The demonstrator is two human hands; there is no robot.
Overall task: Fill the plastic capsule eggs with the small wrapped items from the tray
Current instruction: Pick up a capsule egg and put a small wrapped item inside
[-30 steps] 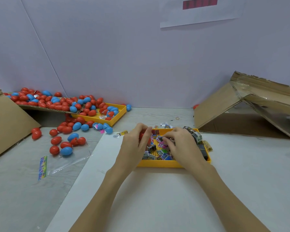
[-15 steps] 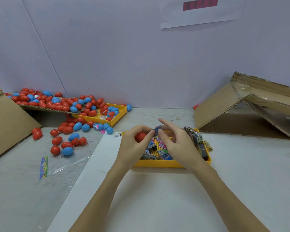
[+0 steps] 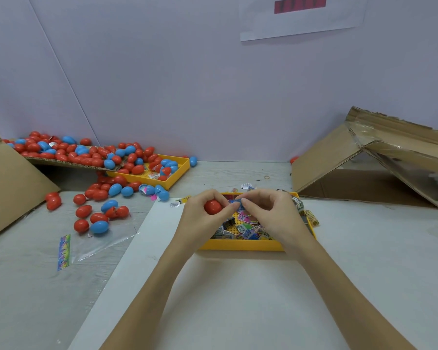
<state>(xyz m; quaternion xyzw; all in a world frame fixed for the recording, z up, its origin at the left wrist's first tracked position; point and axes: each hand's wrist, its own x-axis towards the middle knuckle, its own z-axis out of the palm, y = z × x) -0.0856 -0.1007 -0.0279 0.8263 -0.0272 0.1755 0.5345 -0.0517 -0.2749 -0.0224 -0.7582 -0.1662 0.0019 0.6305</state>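
Head view. At centre frame, the left hand (image 3: 202,215) grips a red plastic capsule egg (image 3: 212,207) in curled fingers, above the far left corner of the yellow plastic tray (image 3: 240,245) of small wrapped items (image 3: 243,227). The right hand (image 3: 268,210) pinches a small blue wrapped packet (image 3: 235,203) between thumb and forefinger, touching the egg's right side. Half a second ago the right fingers were spread and apart from the egg; they have since closed in. This suggests insertion is under way; whether the egg is open cannot be told. At left of frame lie loose red and blue capsule eggs (image 3: 99,218), some in a second yellow tray (image 3: 180,170).
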